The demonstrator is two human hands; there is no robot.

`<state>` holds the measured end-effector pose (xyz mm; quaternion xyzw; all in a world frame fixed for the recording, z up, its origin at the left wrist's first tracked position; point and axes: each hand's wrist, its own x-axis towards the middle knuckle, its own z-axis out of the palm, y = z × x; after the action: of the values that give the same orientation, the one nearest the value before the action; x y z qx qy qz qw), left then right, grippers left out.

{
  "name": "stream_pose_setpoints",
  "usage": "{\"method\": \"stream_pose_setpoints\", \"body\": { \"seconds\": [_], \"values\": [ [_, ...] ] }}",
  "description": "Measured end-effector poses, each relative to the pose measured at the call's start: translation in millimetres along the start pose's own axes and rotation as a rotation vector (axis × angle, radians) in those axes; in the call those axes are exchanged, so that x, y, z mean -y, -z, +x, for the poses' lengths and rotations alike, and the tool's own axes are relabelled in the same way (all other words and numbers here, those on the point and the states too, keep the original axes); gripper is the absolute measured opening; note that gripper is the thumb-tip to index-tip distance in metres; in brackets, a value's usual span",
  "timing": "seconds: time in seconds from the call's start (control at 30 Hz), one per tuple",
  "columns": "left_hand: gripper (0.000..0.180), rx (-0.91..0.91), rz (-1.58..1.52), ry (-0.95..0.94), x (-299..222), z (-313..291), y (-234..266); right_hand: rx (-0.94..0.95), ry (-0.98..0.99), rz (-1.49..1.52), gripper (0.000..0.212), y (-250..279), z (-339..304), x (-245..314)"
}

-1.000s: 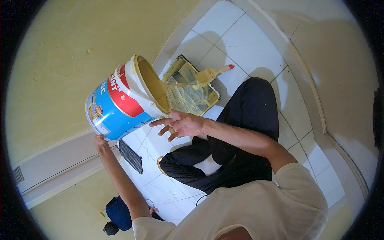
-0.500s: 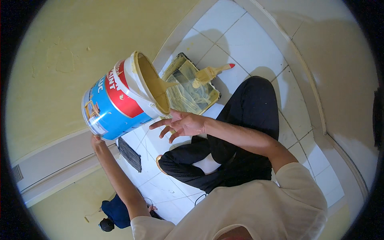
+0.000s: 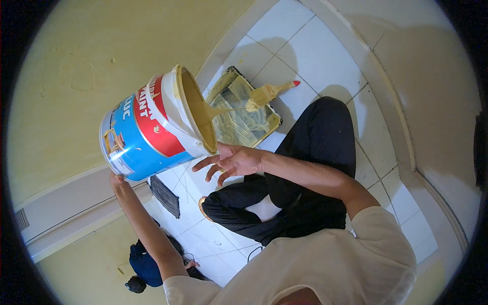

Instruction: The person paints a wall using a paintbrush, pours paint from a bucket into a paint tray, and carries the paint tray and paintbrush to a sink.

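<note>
Your left hand (image 3: 118, 181) supports the tipped bucket (image 3: 145, 127) at its base; fingers mostly hidden, can't tell their spread. Your right hand (image 3: 238, 160) has fingers loosely spread by the lower rim, contact unclear. Bucket's held up beside the tray (image 3: 268, 137); paint (image 3: 222, 110) streams out toward the brush (image 3: 264, 95) lying across it. Pouring looks underway, unfinished: tray bottom seems only thinly coated.

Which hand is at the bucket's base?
The left hand: it is at the bucket's closed end. The right hand is spread open near the mouth end instead.
</note>
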<state>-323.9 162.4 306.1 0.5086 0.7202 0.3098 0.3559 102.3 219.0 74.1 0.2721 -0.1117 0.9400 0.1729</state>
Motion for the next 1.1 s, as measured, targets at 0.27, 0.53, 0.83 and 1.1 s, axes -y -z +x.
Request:
{"method": "stream_pose_setpoints", "body": {
  "seconds": [0.27,0.53,0.83,1.1],
  "values": [
    [0.138,0.026,0.014,0.007,-7,-3,0,0.0,0.013,0.008,0.071,2,2,-8],
    [0.139,0.052,0.023,0.012,-8,-8,-7,0.001,0.021,0.057,0.069,4,2,-13],
    [0.141,0.096,0.069,0.009,-27,-7,-25,-0.054,0.011,0.117,0.02,-2,4,-11],
    [0.14,0.097,0.034,0.003,-32,-6,-76,-0.128,0.043,0.05,0.066,10,4,-16]
  ]
}}
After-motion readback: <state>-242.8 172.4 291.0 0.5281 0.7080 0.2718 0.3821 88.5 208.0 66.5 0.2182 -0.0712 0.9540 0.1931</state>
